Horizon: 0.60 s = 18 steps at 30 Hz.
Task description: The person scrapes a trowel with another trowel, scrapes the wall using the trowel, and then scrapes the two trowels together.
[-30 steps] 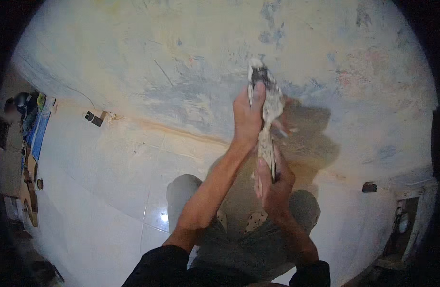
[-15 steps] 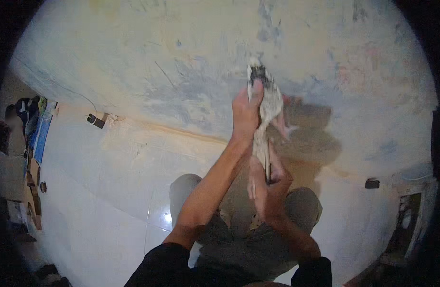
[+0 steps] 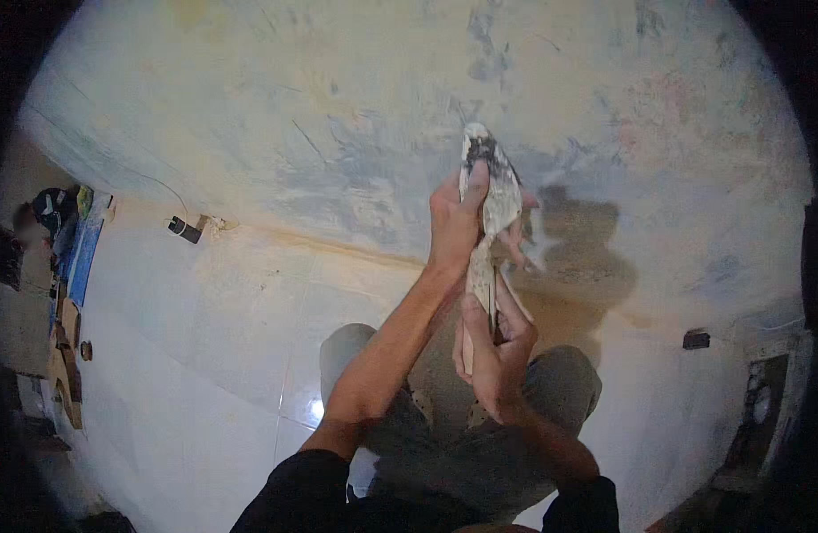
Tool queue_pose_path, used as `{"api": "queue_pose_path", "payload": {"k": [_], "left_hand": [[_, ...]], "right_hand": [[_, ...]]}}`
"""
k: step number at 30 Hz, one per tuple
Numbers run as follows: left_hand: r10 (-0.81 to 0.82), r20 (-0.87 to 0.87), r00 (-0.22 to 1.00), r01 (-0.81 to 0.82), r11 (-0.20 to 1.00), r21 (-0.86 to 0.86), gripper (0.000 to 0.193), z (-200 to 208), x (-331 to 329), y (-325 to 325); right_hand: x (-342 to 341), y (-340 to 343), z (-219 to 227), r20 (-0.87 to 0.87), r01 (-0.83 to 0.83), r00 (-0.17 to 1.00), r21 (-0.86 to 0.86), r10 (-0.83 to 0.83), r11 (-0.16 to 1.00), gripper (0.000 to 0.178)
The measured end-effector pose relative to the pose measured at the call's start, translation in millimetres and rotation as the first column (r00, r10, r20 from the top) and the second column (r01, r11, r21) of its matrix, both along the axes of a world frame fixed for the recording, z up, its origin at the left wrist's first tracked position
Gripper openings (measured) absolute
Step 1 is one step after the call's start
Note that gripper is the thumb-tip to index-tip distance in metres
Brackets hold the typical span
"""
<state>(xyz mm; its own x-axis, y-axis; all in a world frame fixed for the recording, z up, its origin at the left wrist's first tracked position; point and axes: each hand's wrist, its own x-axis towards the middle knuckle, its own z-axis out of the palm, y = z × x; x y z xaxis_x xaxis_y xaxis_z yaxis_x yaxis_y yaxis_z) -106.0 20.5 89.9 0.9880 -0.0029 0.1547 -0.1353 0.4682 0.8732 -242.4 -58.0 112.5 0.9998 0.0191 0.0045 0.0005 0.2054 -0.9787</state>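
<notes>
Two bare hands, one scraper as far as I can make out, all caked in white gunk. The left hand has its grip wrapped round the scraper at the blade end, thumb pressed flat by a dark patch. The right hand has its grip closed on the handle lower down. Can't tell if a second blade is tucked in there.

Also counting two knees, two speckled shoes between them, and two small black boxes, one well off to each side along the foot of the wall. One blue board stands at far left, with some cardboard just below it.

As for edges, a brownish seam slants between wall and floor, passing behind the arms. Floor spreads wide from the left knee to the cardboard, and on the right there's a good stretch out to the other box. The elbows sit outside the knees.

The scraper is up in front of the wall, above and between the knees. Long axis runs nearly upright, blade tip up and leaning slightly left, handle down toward the person. Can't tell if the tip touches the wall.
</notes>
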Motion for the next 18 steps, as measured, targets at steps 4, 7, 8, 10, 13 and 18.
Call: {"api": "queue_pose_path", "payload": {"k": [4,7,8,10,13,18], "left_hand": [[-0.084,0.056,0.995,0.095,0.97,-0.224,0.037,40,-6,-1],[0.039,0.061,0.997,-0.034,0.995,-0.094,0.039,13,-8,-1],[0.042,0.044,0.998,-0.037,0.993,-0.111,0.04,10,-6,-7],[0.017,0.029,0.999,-0.013,0.99,-0.14,0.04,38,-7,-5],[-0.06,0.038,0.997,0.066,0.979,-0.193,0.038,41,-6,3],[0.062,0.024,0.998,-0.058,0.991,-0.124,0.048,43,-11,-9]], "right_hand": [[4,0,14,-0.015,0.003,1.0,0.037,-0.003,0.999,0.048],[-6,0,-1,-0.027,-0.01,1.0,0.063,0.012,0.998,0.048],[0,-2,1,-0.019,-0.008,1.0,0.062,0.009,0.998,0.048],[5,-3,8,0.027,-0.008,1.0,0.027,0.007,1.0,0.048],[5,-1,17,0.034,-0.021,0.999,-0.016,0.021,1.0,0.047],[5,-7,13,0.022,-0.02,1.0,0.047,0.019,0.999,0.047]]}}
